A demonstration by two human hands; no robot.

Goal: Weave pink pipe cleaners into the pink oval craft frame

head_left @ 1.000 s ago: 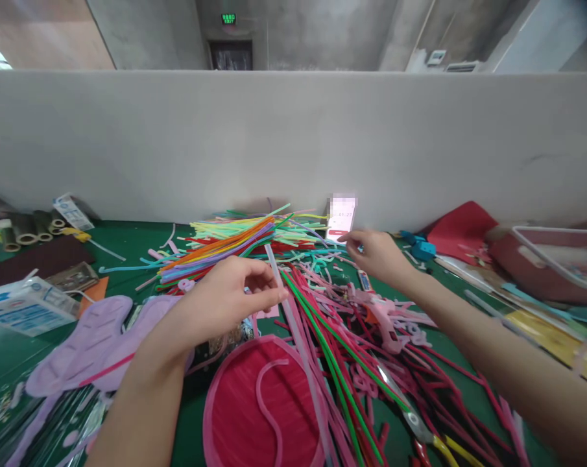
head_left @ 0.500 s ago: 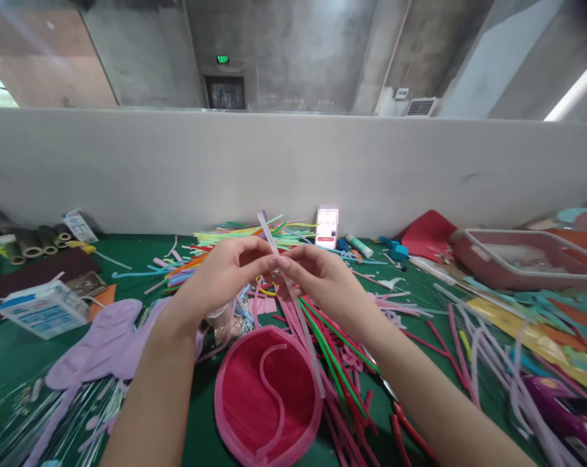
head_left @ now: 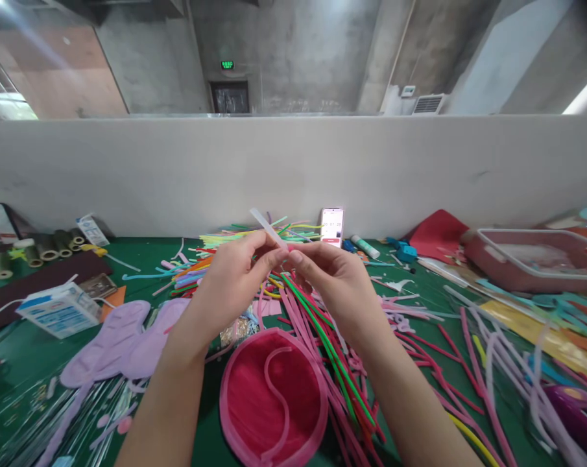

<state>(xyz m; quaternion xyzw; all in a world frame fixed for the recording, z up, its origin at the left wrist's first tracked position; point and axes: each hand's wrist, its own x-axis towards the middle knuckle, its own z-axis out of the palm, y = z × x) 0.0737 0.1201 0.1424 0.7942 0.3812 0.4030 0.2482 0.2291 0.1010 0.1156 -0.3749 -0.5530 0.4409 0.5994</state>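
Note:
Both my hands meet in front of me above the table, fingertips pinched together. Between the thumb and fingers of my left hand [head_left: 239,272] is a translucent white strip [head_left: 268,227], slanting up and to the left. My right hand [head_left: 329,272] pinches at the strip's lower end, where a bit of pink shows; whether that is a separate piece I cannot tell. Below the hands lies a round deep-pink piece [head_left: 242,402] with a lighter pink rim and a curved pink line across it. Pink and green pipe cleaners [head_left: 339,370] lie right beside it.
A lilac butterfly-like shape [head_left: 108,344], a white-and-blue carton [head_left: 59,308] and thin clear sticks lie left. Coloured pipe cleaners [head_left: 191,275] and a lit phone [head_left: 332,226] are behind the hands. On the right are a pink bin [head_left: 531,282], red felt [head_left: 436,235] and lilac strips.
The strip's long tail, which hung below my hands over the round piece, no longer shows. The hands stay pinched together, and the view has shifted slightly.

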